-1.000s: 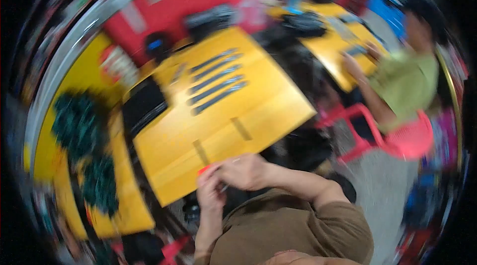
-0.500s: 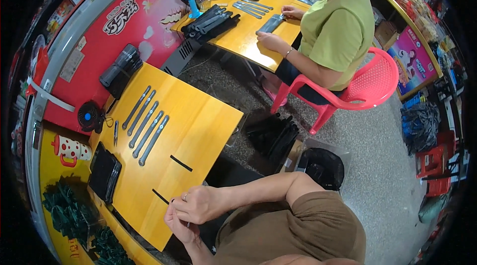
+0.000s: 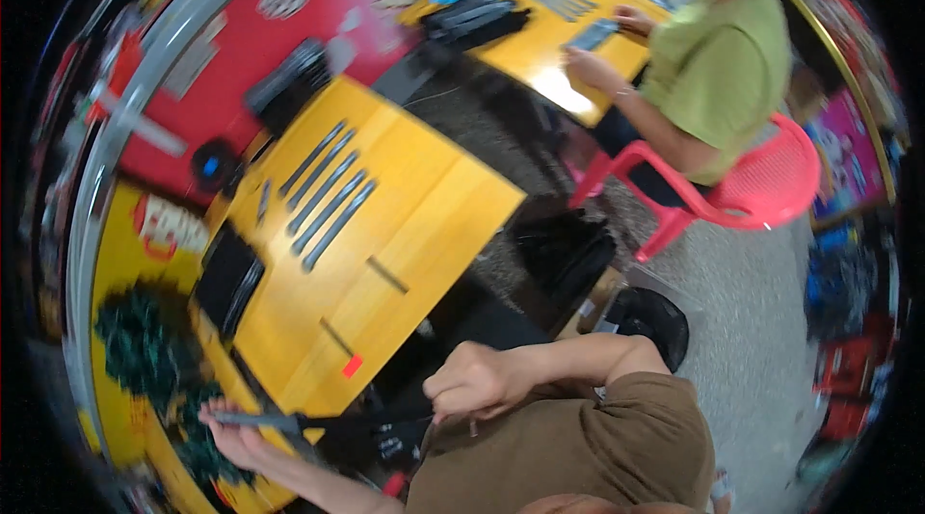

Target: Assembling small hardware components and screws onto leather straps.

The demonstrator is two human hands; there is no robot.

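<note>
A long narrow strap (image 3: 275, 421), grey at its left end and black further along, runs between my hands over the table's near edge. My left hand (image 3: 239, 444) is closed on the grey end, its fingers blurred. My right hand (image 3: 474, 381) is closed in a pinch at the black end, in front of my brown shirt. Several grey strips (image 3: 332, 225) with rounded ends lie side by side on the yellow table (image 3: 453, 196). Nearer me are two short black marks or strips (image 3: 387, 275) and a small red piece (image 3: 353, 366).
A black packet (image 3: 229, 281) lies by the table's left edge, near a small black fan (image 3: 217, 165) and a spotted mug (image 3: 169, 227). Dark green bunched material (image 3: 145, 331) sits at lower left. Across from me, a person in a green shirt (image 3: 727, 80) handles a grey piece at another table.
My hands, together before, are now apart, with the strap between them. A red piece now shows on the table. The view has shifted and blurred.
</note>
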